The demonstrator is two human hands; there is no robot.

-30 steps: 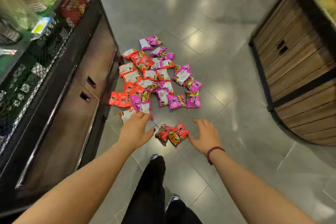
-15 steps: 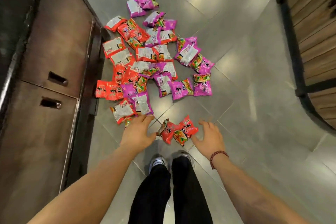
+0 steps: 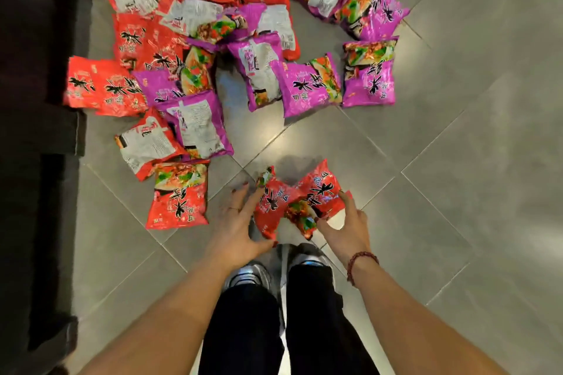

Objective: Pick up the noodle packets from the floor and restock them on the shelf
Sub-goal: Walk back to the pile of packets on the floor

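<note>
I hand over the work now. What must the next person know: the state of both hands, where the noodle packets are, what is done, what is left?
Left hand: spread fingers touch the left red packet; no clear grip.
Right hand: pinches the right red packet at its edge.
These two packets overlap, just ahead of the shoes; whether they are lifted I cannot tell.
The pile of red and purple packets lies on the floor beyond, with a single red packet nearer.
Done: nothing visibly restocked; no shelf in view.
Left: every packet.

floor (image 3: 457,137): glossy grey tiles, laid diagonally | left: dark cabinet base (image 3: 33,131) | light: soft overhead glare
</note>
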